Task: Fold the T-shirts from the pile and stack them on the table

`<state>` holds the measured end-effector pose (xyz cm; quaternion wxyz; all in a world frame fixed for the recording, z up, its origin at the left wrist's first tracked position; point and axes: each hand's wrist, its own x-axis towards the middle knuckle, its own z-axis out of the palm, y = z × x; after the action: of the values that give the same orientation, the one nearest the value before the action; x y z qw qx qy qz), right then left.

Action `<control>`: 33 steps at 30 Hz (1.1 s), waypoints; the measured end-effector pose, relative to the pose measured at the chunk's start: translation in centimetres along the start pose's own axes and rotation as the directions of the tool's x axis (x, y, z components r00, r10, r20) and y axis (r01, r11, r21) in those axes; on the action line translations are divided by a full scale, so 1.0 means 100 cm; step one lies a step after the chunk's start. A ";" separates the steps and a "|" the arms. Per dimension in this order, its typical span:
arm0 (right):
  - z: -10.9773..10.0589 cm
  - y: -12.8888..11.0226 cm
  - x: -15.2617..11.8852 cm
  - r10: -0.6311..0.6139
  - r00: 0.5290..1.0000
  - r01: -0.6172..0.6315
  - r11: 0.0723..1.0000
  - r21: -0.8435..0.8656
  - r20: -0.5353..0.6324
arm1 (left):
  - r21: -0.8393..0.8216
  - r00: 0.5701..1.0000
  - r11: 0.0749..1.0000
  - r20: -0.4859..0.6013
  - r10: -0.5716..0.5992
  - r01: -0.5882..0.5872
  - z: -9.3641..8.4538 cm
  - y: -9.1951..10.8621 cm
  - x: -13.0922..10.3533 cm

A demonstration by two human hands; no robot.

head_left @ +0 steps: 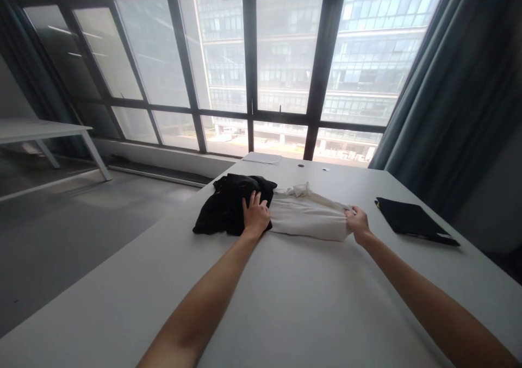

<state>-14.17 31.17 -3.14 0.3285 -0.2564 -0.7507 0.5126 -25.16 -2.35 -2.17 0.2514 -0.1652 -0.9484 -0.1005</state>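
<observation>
A black cloth garment lies bunched on the white table. My left hand rests on its right side with the fingers spread. From the black cloth a white cloth garment stretches to the right, its far edge crumpled. Where the two fabrics meet, I cannot tell whether they are joined or overlapping. My right hand is closed on the right end of the white garment, and that end looks slightly raised and pulled taut.
A folded black cloth item lies near the table's right edge. White sheets sit at the far edge, by a dark round table fitting. Another white table stands at left. Windows and a grey-blue curtain are beyond.
</observation>
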 end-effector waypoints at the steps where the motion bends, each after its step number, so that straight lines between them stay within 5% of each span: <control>1: -0.009 0.005 -0.002 0.001 1.000 -0.002 1.000 -0.009 -0.009 | 0.004 1.000 1.000 0.001 0.003 -0.003 0.000 0.000 0.000; 14: -0.108 0.048 -0.029 0.041 0.990 -0.053 0.995 -0.087 -0.133 | 0.061 0.995 0.996 0.077 -0.068 0.063 0.006 -0.016 0.014; 25: -0.199 0.076 -0.074 0.102 0.989 -0.127 0.954 -0.271 -0.106 | 0.047 0.984 0.986 0.061 -0.166 0.163 0.010 -0.035 0.030; 29: -0.227 0.079 -0.083 0.101 0.990 -0.029 0.833 -0.553 0.100 | 0.009 0.991 0.992 0.032 -0.129 0.129 0.005 -0.019 0.035; 33: -0.215 0.053 -0.080 -0.244 0.963 0.231 0.552 -0.801 0.110 | -0.034 0.996 0.996 0.031 0.083 -0.082 -0.001 0.013 0.026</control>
<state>7.53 40.17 -4.39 0.2478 -0.2772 -0.9260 0.0651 -26.77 -0.43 -0.63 0.2374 -0.2100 -0.9429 -0.1028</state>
